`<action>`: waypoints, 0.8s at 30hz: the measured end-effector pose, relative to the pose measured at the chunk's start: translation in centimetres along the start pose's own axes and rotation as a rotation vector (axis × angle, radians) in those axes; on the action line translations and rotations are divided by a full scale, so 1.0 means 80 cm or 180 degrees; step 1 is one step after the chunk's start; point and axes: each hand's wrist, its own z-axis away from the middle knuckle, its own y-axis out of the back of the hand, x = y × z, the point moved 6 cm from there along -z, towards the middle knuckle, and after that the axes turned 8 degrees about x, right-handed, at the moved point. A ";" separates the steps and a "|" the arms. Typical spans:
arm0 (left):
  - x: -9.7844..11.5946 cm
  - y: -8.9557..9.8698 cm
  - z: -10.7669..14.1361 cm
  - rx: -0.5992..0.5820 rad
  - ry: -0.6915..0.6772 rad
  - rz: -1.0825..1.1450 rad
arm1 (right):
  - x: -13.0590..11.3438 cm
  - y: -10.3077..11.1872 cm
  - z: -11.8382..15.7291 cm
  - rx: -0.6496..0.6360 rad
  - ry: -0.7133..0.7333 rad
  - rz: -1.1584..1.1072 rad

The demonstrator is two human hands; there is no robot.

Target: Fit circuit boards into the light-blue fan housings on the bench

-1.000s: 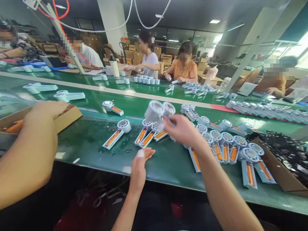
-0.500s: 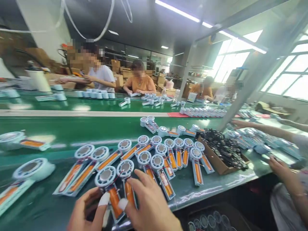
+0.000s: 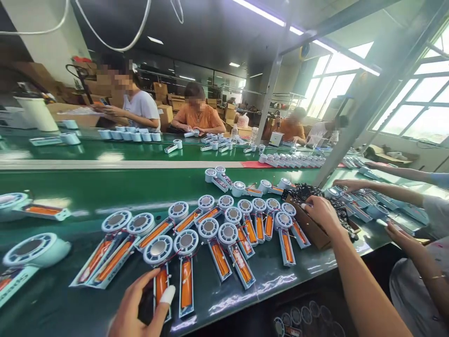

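My left hand (image 3: 140,304) is closed round the handle of a light-blue handheld fan body (image 3: 158,250), thumb on one side and fingers on the other. An orange battery shows in its open handle, and a silver disc sits in its round head. Just right of it lies a similar fan body (image 3: 186,281) with red wires, apart from my hands. My right hand (image 3: 321,215) reaches over the near side of a cardboard box (image 3: 310,229) of small black parts (image 3: 308,192). Its fingers are bent together at the box; whatever they pinch is too small to make out.
Several more fan bodies (image 3: 226,234) spread across the green table (image 3: 105,187). At the right, another person's hands (image 3: 403,238) work beside a pile of fan bodies (image 3: 372,201). A slanted metal post (image 3: 340,150) rises behind the box. Round clear parts (image 3: 296,316) sit below the table edge.
My right hand has left the fan bodies in front and moved right to the box of black parts. My left hand stays at its fan body, which now lies turned more upright in view.
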 end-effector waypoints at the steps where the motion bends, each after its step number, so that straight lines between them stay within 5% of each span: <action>1: 0.000 0.002 0.002 0.0002 0.0071 0.0129 | 0.001 0.007 0.001 0.0083 -0.0044 0.0003; 5: 0.012 0.039 0.019 0.0825 -0.0081 0.0487 | -0.028 0.044 0.028 0.0477 0.0023 -0.0221; 7: 0.036 0.063 0.034 0.1273 -0.0602 0.0218 | -0.075 0.057 0.065 0.0496 0.0409 -0.0620; 9: 0.067 0.074 0.050 0.1293 -0.1173 -0.0067 | -0.139 0.072 0.122 0.0520 0.1016 -0.1514; 12: 0.104 0.076 0.073 0.0997 -0.1840 -0.0380 | -0.250 0.077 0.233 -0.0595 0.2374 -0.2948; 15: 0.103 0.058 0.088 0.0060 -0.2013 -0.0533 | -0.320 0.062 0.302 -0.1862 0.2204 -0.3627; 17: 0.078 0.052 0.091 -0.0312 -0.1564 -0.0387 | -0.347 0.043 0.315 -0.2533 0.1659 -0.3825; 19: 0.041 0.060 0.087 -0.0093 -0.0730 -0.0163 | -0.367 0.031 0.313 -0.2855 0.1494 -0.3949; 22: -0.009 0.076 0.083 0.0505 0.0688 0.0332 | -0.396 0.022 0.297 -0.2287 0.2282 -0.3363; 24: -0.025 0.074 0.082 0.0512 0.1376 0.0911 | -0.415 0.015 0.295 -0.1637 0.3047 -0.2335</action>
